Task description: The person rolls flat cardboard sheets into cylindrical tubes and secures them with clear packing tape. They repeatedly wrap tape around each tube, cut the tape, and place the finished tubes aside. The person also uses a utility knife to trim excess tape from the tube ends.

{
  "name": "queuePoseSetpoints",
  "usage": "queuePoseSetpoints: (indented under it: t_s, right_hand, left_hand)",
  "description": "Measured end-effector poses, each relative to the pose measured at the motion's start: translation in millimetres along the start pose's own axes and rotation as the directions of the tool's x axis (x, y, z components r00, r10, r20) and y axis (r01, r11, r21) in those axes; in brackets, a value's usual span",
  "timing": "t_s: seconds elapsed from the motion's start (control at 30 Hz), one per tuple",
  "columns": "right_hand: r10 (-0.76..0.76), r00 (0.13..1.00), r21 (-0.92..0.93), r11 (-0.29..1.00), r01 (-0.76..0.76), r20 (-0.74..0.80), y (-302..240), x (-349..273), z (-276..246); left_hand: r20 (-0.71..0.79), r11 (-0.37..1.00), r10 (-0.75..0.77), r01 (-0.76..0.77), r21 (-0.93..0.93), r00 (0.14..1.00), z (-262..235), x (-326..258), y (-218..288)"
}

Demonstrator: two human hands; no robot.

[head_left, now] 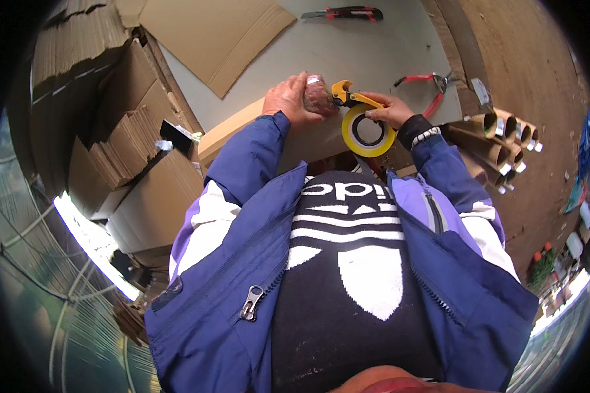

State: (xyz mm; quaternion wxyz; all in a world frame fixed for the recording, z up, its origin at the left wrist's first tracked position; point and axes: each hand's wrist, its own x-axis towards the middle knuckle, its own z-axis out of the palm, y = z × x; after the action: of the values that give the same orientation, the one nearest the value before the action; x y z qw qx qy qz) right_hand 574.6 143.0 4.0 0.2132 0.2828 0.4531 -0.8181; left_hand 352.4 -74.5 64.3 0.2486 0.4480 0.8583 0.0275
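My left hand (287, 101) is closed around a reddish-brown bundle (318, 97) that looks wrapped in clear film, with a small white patch near its top. Its exact kind I cannot make out. My right hand (390, 111) grips the yellow handle of a tape dispenser (360, 97). A large yellow tape roll (388, 139) sits on the dispenser, below the handle. The dispenser's head points at the bundle's right side, very close to it; whether they touch I cannot tell. Both hands are over the near part of a grey table (347, 49).
A cardboard sheet (219, 39) and a red-black utility knife (344, 13) lie farther back. Red-handled pruning shears (434, 84) rest at the right edge, beside several cardboard tubes (485, 154). Folded cardboard (134, 141) and a dark phone-like object (176, 137) are left. A tan board (233, 128) adjoins my left forearm.
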Motion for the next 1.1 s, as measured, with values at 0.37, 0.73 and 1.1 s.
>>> queuePoseSetpoints:
  t_s: [0.37,0.73,1.1]
  right_hand:
    - [0.058,0.989,-0.183,0.983,-0.033,0.138,70,-101,78]
    - [0.212,0.86,-0.414,0.91,-0.001,0.464,9,83,211]
    - [0.262,0.965,-0.145,0.954,-0.262,-0.016,50,-78,101]
  left_hand:
    - [0.098,0.998,-0.045,0.05,-0.045,0.994,-15,8,-1]
    - [0.131,0.888,-0.061,0.114,-0.445,0.99,-14,53,-65]
    - [-0.281,0.97,0.186,-0.129,0.208,0.942,59,-75,-132]
